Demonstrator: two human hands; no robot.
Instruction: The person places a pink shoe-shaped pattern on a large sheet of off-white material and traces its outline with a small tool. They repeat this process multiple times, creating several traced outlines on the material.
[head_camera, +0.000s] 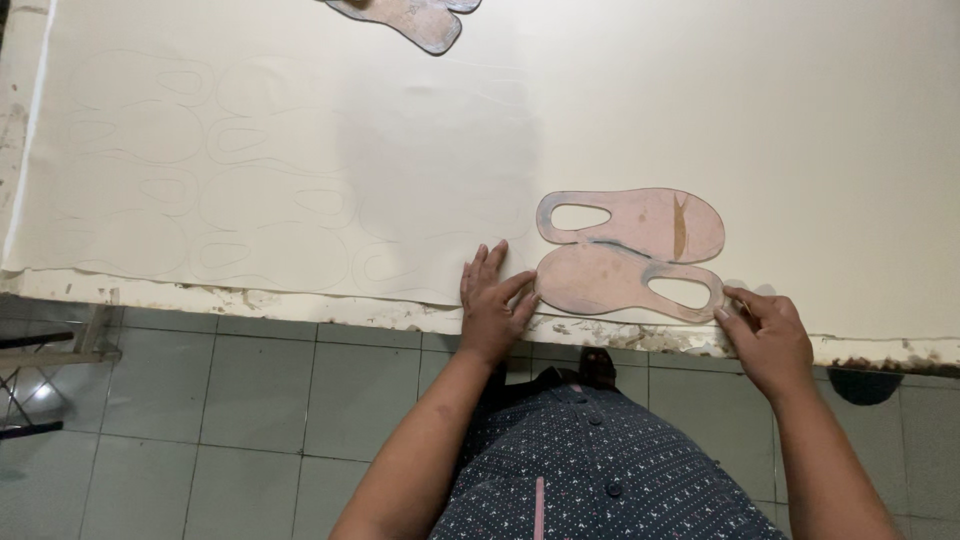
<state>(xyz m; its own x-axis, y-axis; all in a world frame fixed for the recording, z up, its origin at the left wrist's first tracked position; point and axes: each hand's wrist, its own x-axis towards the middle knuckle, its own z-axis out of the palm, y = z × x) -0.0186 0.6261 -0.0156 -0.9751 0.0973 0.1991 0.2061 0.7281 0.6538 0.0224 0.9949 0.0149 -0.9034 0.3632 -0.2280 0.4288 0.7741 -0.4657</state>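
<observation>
Both hands (495, 305) beside pink template (628, 250)

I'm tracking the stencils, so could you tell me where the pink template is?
The pink template lies on the cream sheet near the table's front edge, between the left hand and right hand.

Soft, even indoor light, slightly dim

The pale tabletop (800, 100) is evenly lit with a faint grey shadow mid-sheet; floor tiles (250, 400) show dull glare at left; focus mildly soft.
</observation>
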